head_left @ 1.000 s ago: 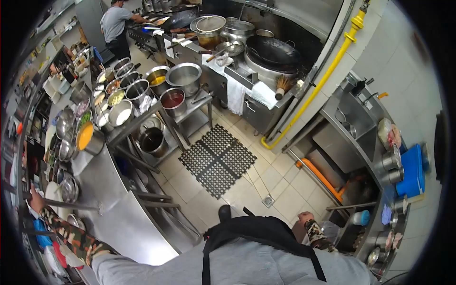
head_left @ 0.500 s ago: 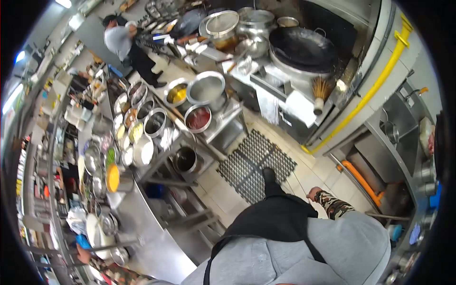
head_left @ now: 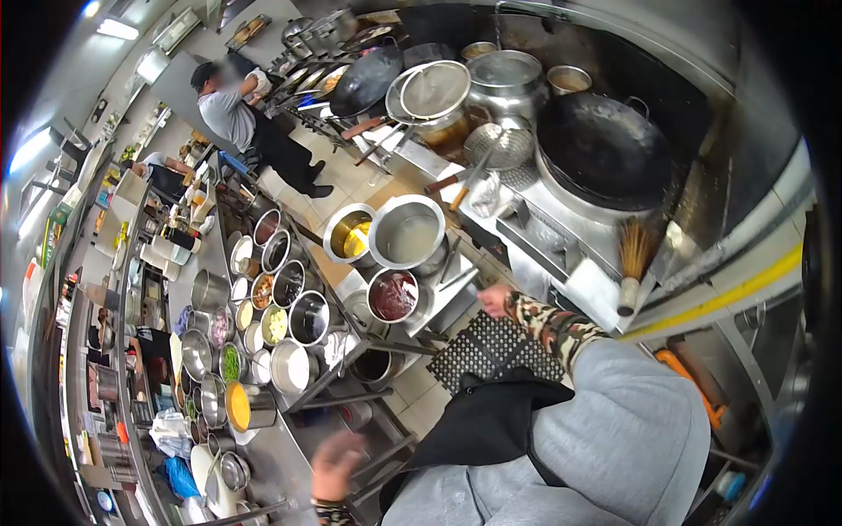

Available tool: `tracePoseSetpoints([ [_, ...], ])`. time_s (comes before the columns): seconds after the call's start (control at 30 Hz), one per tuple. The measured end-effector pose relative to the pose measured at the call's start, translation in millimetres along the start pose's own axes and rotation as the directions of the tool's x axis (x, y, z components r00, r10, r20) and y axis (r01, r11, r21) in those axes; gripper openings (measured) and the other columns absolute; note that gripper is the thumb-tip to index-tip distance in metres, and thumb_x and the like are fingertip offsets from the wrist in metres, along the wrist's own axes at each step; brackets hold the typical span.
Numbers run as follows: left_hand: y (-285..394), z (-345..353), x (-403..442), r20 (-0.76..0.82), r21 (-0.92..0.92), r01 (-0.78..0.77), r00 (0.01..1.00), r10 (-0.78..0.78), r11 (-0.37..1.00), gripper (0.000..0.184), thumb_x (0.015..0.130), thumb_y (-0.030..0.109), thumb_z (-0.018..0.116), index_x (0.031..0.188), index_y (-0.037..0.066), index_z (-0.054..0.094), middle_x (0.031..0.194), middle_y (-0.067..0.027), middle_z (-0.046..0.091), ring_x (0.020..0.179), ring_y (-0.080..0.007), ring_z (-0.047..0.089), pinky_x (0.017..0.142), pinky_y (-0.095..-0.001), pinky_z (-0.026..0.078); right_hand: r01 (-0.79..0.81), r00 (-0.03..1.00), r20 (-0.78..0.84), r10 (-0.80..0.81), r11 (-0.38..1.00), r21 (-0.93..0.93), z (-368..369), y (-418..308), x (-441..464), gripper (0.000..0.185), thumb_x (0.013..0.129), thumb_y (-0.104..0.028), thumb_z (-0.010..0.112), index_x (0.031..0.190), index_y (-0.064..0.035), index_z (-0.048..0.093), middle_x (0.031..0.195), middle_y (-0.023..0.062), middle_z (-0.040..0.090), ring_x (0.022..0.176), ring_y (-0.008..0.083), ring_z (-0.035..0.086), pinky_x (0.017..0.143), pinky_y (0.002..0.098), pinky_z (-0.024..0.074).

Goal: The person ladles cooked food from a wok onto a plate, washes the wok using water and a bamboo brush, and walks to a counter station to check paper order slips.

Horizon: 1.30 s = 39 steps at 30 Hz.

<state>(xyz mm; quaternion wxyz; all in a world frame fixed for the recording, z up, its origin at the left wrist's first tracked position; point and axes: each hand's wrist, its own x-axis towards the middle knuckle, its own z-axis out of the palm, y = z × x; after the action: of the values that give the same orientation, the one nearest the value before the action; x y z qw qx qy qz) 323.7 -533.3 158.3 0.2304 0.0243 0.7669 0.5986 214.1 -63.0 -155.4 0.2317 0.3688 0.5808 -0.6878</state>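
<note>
Bare hands among steel pots; left hand motion-blurred, right hand near the red-liquid pot

Visibility: the left hand [head_left: 336, 466] is smeared by motion, its finger outlines soft. The fingers look loosely apart, nothing visible in the grasp; it is over or beside the edge of the brushed-steel counter [head_left: 282, 469], contact unclear. The right hand [head_left: 497, 300] is small in view, fingers partly bent; whether they press together or pinch anything cannot be told. It is near the bare metal stand [head_left: 445, 309], where slender metal utensils [head_left: 453, 273] lie; touch cannot be confirmed. The camouflage sleeve [head_left: 554, 328] covers the right forearm. The black apron [head_left: 491, 419] and the body hide part of the black perforated floor mat [head_left: 478, 346]. Black rounded borders crop the view; the far-left shelving is too crowded to resolve.

Nearest vessel to the right hand: a round steel pot of dark red liquid [head_left: 393, 295], glossy on top, upright on the stand. Next to it, a wide steel pot of cloudy pale liquid [head_left: 408, 232] and a steel pot of yellow liquid [head_left: 353, 237]. On the counter, well apart from the right hand, a deep pot with smooth orange-yellow contents [head_left: 239, 407].

Range side: a dark, curved wok [head_left: 601, 151], a fine-mesh strainer [head_left: 436, 89], a perforated metal skimmer [head_left: 500, 147], a bristly straw brush [head_left: 633, 250]. Another person [head_left: 230, 118] stands beyond, grey top, dark trousers, face blurred.
</note>
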Motion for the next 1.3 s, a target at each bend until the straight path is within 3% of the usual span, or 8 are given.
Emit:
tracePoseSetpoints([
  [0.1,-22,33,29,0.247,-0.218,0.202,0.958,-0.146,0.955,0.042,0.084,-0.001,0.062,0.123,-0.004,0.049,0.115,-0.0154,0.061,0.107,-0.0219,0.059,0.091,-0.0326,0.047,0.003,0.999,-0.029,0.021,0.748,0.663,33,-87,32,0.074,0.078,-0.035,0.068,0.137,-0.0053,0.035,0.137,0.0165,0.040,0.118,0.0299,0.046,0.096,0.0413,0.0428],
  [0.43,-7,-32,202,0.318,-0.206,-0.037,0.942,0.103,0.978,0.045,0.080,0.000,0.065,0.123,-0.002,0.050,0.115,-0.0116,0.062,0.106,-0.0196,0.058,0.090,-0.0315,0.045,0.117,0.991,-0.104,-0.082,0.181,0.976,17,-231,87,0.057,0.074,-0.045,0.069,0.106,-0.0061,0.043,0.112,0.0117,0.052,0.105,0.0294,0.053,0.091,0.0454,0.0425],
  [0.57,48,-27,269,0.394,-0.196,-0.043,0.912,0.119,0.980,0.048,0.078,0.000,0.067,0.123,-0.001,0.050,0.111,-0.0097,0.064,0.103,-0.0164,0.059,0.089,-0.0297,0.046,0.210,0.978,-0.179,-0.110,0.486,0.848,-87,-258,142,0.038,0.078,-0.042,0.066,0.078,-0.0092,0.047,0.064,0.0065,0.053,0.055,0.0255,0.056,0.052,0.0393,0.0472],
  [0.63,76,-25,287,0.439,-0.133,-0.032,0.894,0.088,0.991,0.045,0.080,-0.004,0.063,0.122,-0.002,0.050,0.114,-0.0118,0.061,0.106,-0.0184,0.057,0.093,-0.0312,0.044,0.314,0.759,-0.650,0.033,0.856,0.410,-61,-301,57,0.026,0.084,-0.026,0.062,0.068,-0.0117,0.048,0.050,0.0015,0.042,0.038,0.0162,0.040,0.035,0.0296,0.0347],
  [0.83,69,-8,329,0.421,-0.179,0.050,0.907,0.031,0.983,0.046,0.077,-0.004,0.067,0.121,-0.002,0.051,0.112,-0.0088,0.060,0.102,-0.0158,0.057,0.089,-0.0304,0.046,0.536,0.841,-0.383,-0.382,0.498,0.681,-101,-266,-59,0.023,0.086,-0.023,0.062,0.072,-0.0085,0.051,0.053,0.0039,0.050,0.038,0.0167,0.047,0.033,0.0320,0.0392],
  [0.9,74,6,332,0.408,-0.143,0.057,0.913,0.007,0.988,0.047,0.078,-0.003,0.066,0.122,-0.002,0.050,0.113,-0.0091,0.060,0.105,-0.0159,0.055,0.091,-0.0301,0.045,0.551,0.814,-0.476,-0.334,0.705,0.447,-174,-301,-56,0.021,0.085,-0.021,0.062,0.072,-0.0072,0.053,0.053,0.0043,0.051,0.038,0.0150,0.047,0.031,0.0300,0.0364],
  [0.93,81,15,332,0.405,-0.171,0.052,0.914,0.022,0.984,0.047,0.078,-0.004,0.066,0.123,-0.002,0.049,0.113,-0.0090,0.060,0.105,-0.0160,0.055,0.091,-0.0299,0.045,0.794,0.389,-0.658,-0.644,0.597,-0.115,-190,-311,-60,0.020,0.086,-0.018,0.060,0.072,-0.0060,0.054,0.054,0.0053,0.051,0.038,0.0141,0.047,0.030,0.0289,0.0348],
  [1.3,80,84,317,0.332,-0.252,0.095,0.943,-0.006,0.963,0.043,0.084,-0.001,0.063,0.124,-0.002,0.049,0.116,-0.0107,0.060,0.109,-0.0186,0.056,0.094,-0.0310,0.044,0.785,0.538,-0.744,-0.396,0.557,0.271,-366,-503,-18,0.026,0.089,-0.021,0.059,0.070,-0.0055,0.051,0.057,0.0033,0.050,0.042,0.0145,0.045,0.037,0.0313,0.0339],
])
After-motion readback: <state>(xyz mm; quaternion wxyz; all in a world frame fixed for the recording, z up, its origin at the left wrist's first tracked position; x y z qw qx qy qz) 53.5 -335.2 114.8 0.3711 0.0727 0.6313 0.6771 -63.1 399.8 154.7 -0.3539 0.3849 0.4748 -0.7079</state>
